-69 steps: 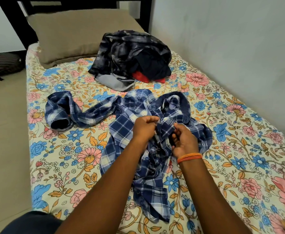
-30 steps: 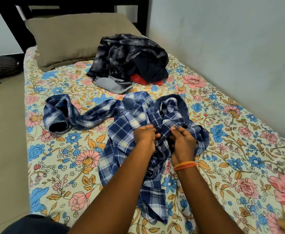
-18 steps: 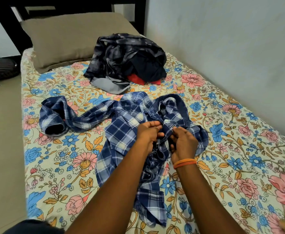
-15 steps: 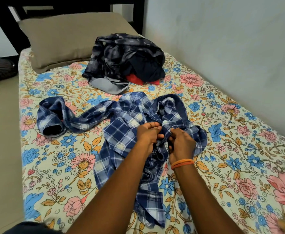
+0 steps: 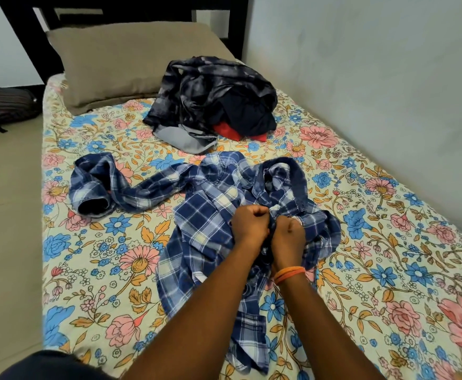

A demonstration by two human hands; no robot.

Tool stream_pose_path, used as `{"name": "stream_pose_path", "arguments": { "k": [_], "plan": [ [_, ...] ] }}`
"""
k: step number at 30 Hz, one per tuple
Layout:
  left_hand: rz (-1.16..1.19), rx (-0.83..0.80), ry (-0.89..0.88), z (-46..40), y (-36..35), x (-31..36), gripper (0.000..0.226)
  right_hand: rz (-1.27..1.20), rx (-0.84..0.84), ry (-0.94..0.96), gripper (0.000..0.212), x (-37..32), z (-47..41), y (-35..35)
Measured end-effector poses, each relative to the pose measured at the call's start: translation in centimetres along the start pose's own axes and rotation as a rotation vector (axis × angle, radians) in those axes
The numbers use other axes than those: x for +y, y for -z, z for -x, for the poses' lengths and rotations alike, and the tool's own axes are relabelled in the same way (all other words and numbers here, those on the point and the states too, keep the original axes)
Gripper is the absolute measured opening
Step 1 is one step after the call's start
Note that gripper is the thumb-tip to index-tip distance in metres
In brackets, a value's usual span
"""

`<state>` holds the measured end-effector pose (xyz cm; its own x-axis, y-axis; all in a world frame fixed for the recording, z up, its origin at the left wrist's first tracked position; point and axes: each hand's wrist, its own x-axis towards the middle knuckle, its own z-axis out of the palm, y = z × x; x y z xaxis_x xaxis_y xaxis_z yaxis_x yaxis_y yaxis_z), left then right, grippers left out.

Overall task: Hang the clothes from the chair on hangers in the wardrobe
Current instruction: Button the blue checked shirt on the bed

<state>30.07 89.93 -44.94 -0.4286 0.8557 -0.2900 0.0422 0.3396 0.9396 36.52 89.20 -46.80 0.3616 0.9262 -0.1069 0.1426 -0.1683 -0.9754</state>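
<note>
Plaid shirt [image 5: 205, 223] placket behind fingers [image 5: 257, 212]

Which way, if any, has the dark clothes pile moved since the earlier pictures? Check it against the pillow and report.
No. The dark clothes pile lies where it did, by the pillow corner and left of the pink flower print; only the camera shifted.

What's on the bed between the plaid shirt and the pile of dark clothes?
Nothing: in the head view, only a narrow strip of floral bedsheet separates the plaid shirt from the pile of dark clothes.
</note>
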Motion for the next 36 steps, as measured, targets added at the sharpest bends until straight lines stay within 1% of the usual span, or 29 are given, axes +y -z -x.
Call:
{"name": "stream_pose_path", "arguments": {
  "k": [3,6,7,9,11,13,15,17,18,19,20,23,27,30,32,34,36],
  "plan": [
    [0.21,-0.002,0.13,0.0,0.6,-0.4,0.011,0.031,0.029,0.002,0.036,-0.3,-0.2,0.6],
    [0.296,0.031,0.159,0.3,1.2,-0.4,0.008,-0.008,0.073,-0.052,0.041,-0.3,-0.3,0.8],
    [0.304,0.054,0.146,0.5,1.4,-0.2,0.008,-0.056,0.102,-0.083,0.04,-0.2,-0.3,0.9],
    [0.306,0.105,0.087,1.0,1.9,0.1,0.005,-0.155,0.167,-0.149,0.028,-0.4,-0.4,1.4],
    [0.276,0.139,-0.033,1.6,2.8,0.6,0.001,-0.184,0.229,-0.128,0.022,-0.8,-0.3,2.3],
    [0.192,0.158,-0.185,2.5,3.8,1.0,0.008,-0.158,0.267,0.024,0.016,-1.6,0.5,2.5],
    [0.092,0.142,-0.303,3.5,4.4,1.5,0.013,-0.075,0.234,0.29,0.013,-2.4,2.0,2.1],
    [0.015,0.11,-0.38,4.5,4.5,1.7,0.016,0.179,0.173,0.541,0.015,-2.4,3.3,1.4],
    [-0.019,0.096,-0.4,4.9,4.5,1.7,0.016,0.292,0.15,0.611,0.018,-2.1,3.6,1.1],
    [-0.042,0.086,-0.41,5.2,4.4,1.7,0.017,0.349,0.131,0.632,0.021,-1.8,3.7,0.9],
    [-0.053,0.078,-0.415,5.4,4.3,1.6,0.018,0.371,0.118,0.635,0.022,-1.7,3.8,0.8],
    [-0.045,0.055,-0.412,5.8,4.5,1.4,0.017,0.323,0.092,0.635,0.019,-1.3,3.7,1.1],
    [0.027,0.033,-0.375,5.9,4.7,0.9,0.014,0.29,0.032,0.598,0.021,-1.0,3.6,1.5],
    [0.059,0.004,-0.351,6.0,4.9,0.9,0.013,0.211,-0.005,0.539,0.01,-1.2,4.0,1.8],
    [0.061,-0.018,-0.347,5.9,5.2,0.9,0.013,0.181,-0.014,0.512,0.007,-1.3,4.0,1.9],
    [0.063,-0.015,-0.343,5.7,5.4,0.8,0.011,0.117,-0.045,0.474,0.007,-1.6,4.2,2.1],
    [0.081,0.011,-0.308,5.5,5.6,0.7,0.009,0.008,-0.095,0.415,0.012,-2.0,4.5,2.3]
  ]
}}
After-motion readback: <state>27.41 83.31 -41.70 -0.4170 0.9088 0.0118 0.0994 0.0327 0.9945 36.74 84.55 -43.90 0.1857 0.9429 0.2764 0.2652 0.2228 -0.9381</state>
